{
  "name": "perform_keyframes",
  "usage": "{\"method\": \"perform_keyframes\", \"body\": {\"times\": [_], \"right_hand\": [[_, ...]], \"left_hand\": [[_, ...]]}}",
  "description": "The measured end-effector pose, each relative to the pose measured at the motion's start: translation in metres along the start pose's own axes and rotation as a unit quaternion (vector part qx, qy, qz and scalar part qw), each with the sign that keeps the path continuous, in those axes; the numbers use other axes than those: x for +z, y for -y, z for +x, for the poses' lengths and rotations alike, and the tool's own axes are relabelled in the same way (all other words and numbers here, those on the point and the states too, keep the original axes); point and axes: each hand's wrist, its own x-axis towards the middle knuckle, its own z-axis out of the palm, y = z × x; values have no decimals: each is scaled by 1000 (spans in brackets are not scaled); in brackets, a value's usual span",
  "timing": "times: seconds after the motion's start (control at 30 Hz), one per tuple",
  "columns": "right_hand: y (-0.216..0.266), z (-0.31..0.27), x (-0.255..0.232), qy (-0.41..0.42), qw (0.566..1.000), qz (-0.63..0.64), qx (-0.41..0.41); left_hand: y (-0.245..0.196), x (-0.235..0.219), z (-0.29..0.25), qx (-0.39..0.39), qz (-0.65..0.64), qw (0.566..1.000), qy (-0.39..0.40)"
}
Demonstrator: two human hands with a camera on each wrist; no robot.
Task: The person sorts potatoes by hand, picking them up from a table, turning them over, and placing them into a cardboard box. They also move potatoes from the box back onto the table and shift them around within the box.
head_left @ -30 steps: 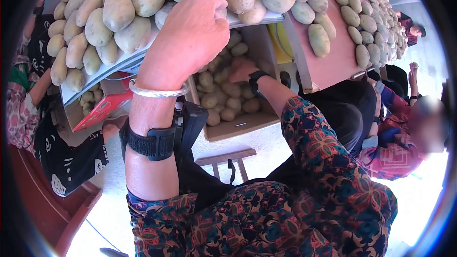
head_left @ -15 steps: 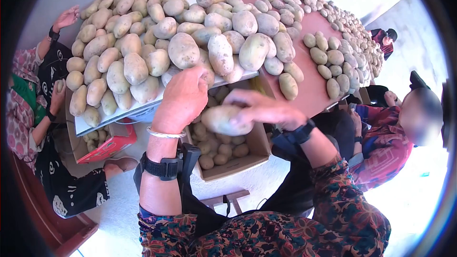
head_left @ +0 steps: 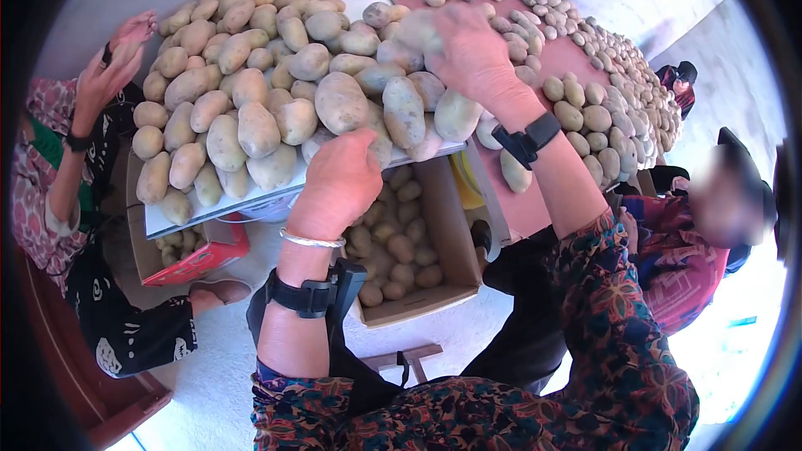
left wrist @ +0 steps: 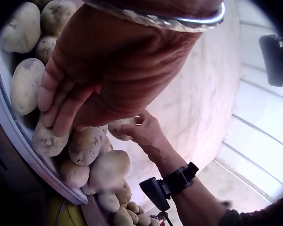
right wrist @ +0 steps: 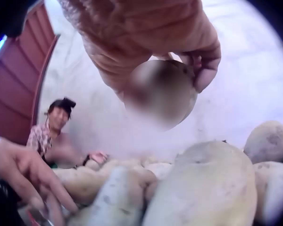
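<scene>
Head view, right hand: I see the right hand (head_left: 476, 50) up over the far part of the loaded table (head_left: 359, 7), the held potato (head_left: 415, 31) a blur at its fingertips
Head view, left hand: the left hand (head_left: 341, 184) is at the near edge beside the piled potatoes (head_left: 255, 129), its fingers bent in; what they touch is hidden from me here
Head view, below: a cardboard box (head_left: 426, 304) part-filled with potatoes stands under that edge, a red box (head_left: 205, 263) to its left
Left wrist view, near: the left fingers hang loosely bent over a potato (left wrist: 49, 141) by the rim; I make out no grip, and firm contact I cannot tell
Left wrist view, beyond: the right hand grasps the held potato past the near heap
Right wrist view, grasp: fingers wrap the held potato from above, and it hangs apart from the heap below
Right wrist view, handling: I judge it firm, fairly weighty, dusty rather than slick, its skin easily bruised
Right wrist view, hold: I would span its middle, thumb opposite fingers, since a rounded end could roll out
</scene>
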Motion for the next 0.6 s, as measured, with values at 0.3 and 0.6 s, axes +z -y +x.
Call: {"method": "perform_keyframes", "body": {"times": [0.3, 0.6], "right_hand": [[20, -9, -42, 82, 960, 259, 68], [43, -96, -37, 510, 717, 473, 44]], "left_hand": [[8, 0, 0, 11, 3, 1000, -6], [13, -16, 5, -16, 2, 998, 56]]}}
